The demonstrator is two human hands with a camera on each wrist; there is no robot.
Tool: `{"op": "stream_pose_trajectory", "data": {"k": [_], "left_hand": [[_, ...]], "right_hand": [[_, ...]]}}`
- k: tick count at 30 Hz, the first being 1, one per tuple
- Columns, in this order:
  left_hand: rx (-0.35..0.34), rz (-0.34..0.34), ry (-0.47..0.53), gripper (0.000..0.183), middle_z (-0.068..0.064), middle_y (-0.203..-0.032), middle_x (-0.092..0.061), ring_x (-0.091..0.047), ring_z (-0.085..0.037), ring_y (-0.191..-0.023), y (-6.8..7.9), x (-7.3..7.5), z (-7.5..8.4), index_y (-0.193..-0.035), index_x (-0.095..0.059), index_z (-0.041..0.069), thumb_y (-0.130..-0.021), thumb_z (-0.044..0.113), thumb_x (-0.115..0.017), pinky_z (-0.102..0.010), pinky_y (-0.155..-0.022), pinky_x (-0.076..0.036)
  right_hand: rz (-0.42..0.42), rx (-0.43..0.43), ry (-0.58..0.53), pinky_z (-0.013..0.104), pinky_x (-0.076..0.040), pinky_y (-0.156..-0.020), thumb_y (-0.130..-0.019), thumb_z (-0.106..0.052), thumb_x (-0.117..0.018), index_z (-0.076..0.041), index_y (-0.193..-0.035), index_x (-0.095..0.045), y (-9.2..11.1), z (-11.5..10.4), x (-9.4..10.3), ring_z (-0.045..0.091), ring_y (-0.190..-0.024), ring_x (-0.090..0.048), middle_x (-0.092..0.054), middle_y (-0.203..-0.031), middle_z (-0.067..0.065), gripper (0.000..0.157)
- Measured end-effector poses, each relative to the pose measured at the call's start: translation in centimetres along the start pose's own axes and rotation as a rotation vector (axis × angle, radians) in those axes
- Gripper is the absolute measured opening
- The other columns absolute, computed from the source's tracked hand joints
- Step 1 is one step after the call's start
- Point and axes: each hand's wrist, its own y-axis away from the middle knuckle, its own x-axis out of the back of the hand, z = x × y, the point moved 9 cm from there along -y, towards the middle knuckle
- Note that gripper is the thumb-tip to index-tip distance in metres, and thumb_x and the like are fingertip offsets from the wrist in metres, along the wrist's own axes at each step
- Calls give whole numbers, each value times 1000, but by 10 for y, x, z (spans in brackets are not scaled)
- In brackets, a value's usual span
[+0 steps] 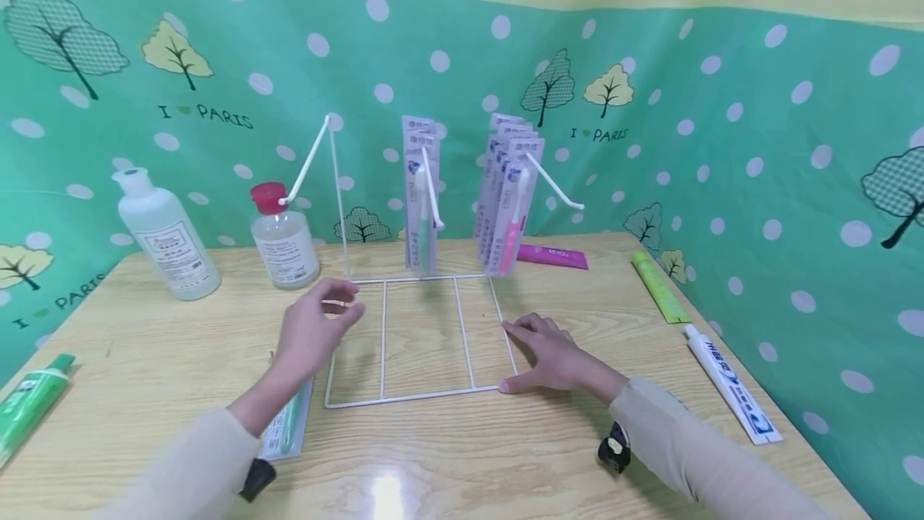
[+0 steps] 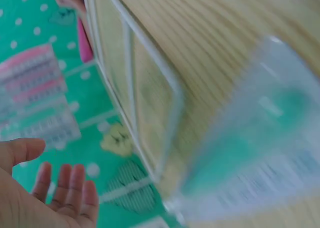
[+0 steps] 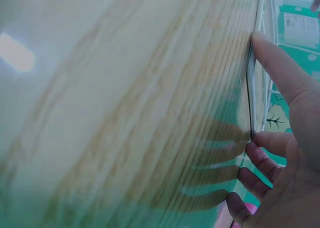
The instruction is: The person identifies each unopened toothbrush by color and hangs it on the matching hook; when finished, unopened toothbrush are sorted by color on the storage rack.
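Note:
A white wire display rack [image 1: 426, 400] stands on the table with three arms. Packaged toothbrushes hang from its middle arm [image 1: 433, 191] and several more, the front one pink [image 1: 514, 223], from its right arm. The left arm [image 1: 309, 159] is bare. My left hand [image 1: 310, 331] hovers by the rack's left side, fingers loosely bent and apart from the thumb, holding nothing. Below that forearm lies a packaged green toothbrush [image 1: 289, 428], blurred in the left wrist view. My right hand [image 1: 549, 355] touches the base's front right corner, thumb and fingertips spread along the wires.
At the back left stand a clear bottle [image 1: 169, 239] and a red-capped bottle [image 1: 285, 243]. A green tube [image 1: 32, 400] lies at the far left. On the right are a lime tube [image 1: 660, 287] and a white toothpaste tube [image 1: 732, 383]; a pink tube [image 1: 552, 256] lies behind the rack.

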Motion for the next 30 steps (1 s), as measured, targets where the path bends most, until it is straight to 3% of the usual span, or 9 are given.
{"op": "stream_pose_trajectory", "data": {"k": [4, 9, 15, 22, 30], "left_hand": [[111, -69, -77, 49, -21, -119, -52, -51, -37, -106, 9, 18, -28, -125, -46, 2, -86, 27, -61, -46, -81, -48], [235, -203, -202, 71, -31, -121, -45, -47, -44, -107, 21, 27, -66, -131, -35, -7, -85, 40, -60, -49, -80, -47], [288, -332, -337, 93, -39, -117, -44, -47, -49, -104, 26, 26, -96, -125, -35, -18, -77, 58, -59, -52, -79, -46], [272, -321, -415, 99, -34, -105, -43, -45, -35, -85, 18, 26, -99, -119, -40, -19, -68, 64, -65, -42, -67, -45], [354, -364, -406, 52, -18, -78, -47, -49, -26, -67, 18, 17, -91, -95, -50, -13, -74, 30, -69, -31, -51, -44]], "right_hand": [[2, -9, 0, 50, -27, -100, -64, -62, -70, -16, -142, -32, 1, 0, 1, 28, -125, -29, -35, -134, 5, 98], [-1, -6, -3, 50, -28, -99, -64, -62, -69, -16, -142, -33, 2, 0, 1, 28, -125, -29, -35, -134, 5, 98], [-3, -17, 5, 49, -28, -100, -63, -64, -69, -17, -142, -32, 0, 2, 0, 27, -126, -29, -35, -135, 5, 99], [-5, -13, 8, 49, -29, -99, -63, -63, -69, -16, -142, -32, 0, 1, 0, 28, -125, -30, -35, -134, 6, 99], [-6, -2, 0, 49, -28, -98, -65, -61, -70, -15, -142, -33, 1, -2, 0, 28, -125, -29, -35, -134, 6, 97]]}}
